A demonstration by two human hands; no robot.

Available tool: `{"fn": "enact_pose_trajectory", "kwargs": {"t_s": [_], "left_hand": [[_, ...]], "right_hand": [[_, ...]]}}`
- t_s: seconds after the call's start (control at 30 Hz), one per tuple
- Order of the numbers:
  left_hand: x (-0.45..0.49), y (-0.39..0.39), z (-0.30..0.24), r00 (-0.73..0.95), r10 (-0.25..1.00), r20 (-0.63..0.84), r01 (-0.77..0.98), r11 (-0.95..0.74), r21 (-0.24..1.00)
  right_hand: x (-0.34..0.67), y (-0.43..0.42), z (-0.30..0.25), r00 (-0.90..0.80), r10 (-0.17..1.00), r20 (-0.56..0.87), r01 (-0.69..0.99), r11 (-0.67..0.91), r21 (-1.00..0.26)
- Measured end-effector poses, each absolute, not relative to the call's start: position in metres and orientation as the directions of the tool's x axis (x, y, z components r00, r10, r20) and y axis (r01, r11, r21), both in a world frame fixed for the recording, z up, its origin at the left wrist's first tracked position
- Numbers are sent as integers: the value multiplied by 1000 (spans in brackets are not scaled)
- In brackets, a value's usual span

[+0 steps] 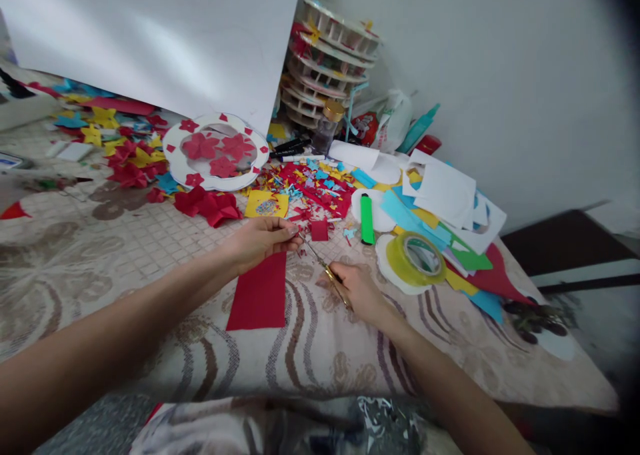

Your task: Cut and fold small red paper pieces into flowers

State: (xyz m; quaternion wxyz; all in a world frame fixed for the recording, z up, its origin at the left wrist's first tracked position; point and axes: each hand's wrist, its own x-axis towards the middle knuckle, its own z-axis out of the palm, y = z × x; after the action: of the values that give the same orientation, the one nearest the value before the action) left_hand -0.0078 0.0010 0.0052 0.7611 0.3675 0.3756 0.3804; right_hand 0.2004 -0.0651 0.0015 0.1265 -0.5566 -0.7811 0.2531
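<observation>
- A person's left hand (pixel 257 242) and right hand (pixel 360 292) meet over the near middle of a cloth-covered bench (pixel 325 368), with scissors (pixel 327 271) angled far and left between them.
- The right grip wraps the gold-coloured handles; the left grip is drawn into a pinch beside the blade tips, its contents too small to tell.
- A red paper sheet (pixel 257 295) lies flat on the near side of the left hand; whether the two touch cannot be told.
- A small red square (pixel 319 230) rests just to the right of the left fingertips, at the near edge of a heap of scraps (pixel 330 188).
- Fine snipping likely calls for short strokes with the blade tips, the left hand turning the work while the scissors hold their line.
- Fingertips this near the blades run the greatest risk; pinching farther back should help.
- Small pieces are best kept apart from the heap, where they could easily vanish.
</observation>
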Motion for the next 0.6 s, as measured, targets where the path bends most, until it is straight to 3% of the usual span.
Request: {"fn": "enact_pose_trajectory", "kwargs": {"t_s": [0.2, 0.37, 0.6], "left_hand": [[-13, 10, 6, 414, 872, -260, -338, 413, 846], [-16, 10, 11, 523, 803, -287, -259, 470, 844], [-16, 8, 13, 535, 776, -334, -208, 504, 838]], "right_hand": [[206, -65, 2, -356, 932, -67, 769, 252, -587], [215, -62, 7, -455, 876, -160, 680, 226, -698], [218, -63, 9, -483, 827, -289, 604, 75, -794]]}}
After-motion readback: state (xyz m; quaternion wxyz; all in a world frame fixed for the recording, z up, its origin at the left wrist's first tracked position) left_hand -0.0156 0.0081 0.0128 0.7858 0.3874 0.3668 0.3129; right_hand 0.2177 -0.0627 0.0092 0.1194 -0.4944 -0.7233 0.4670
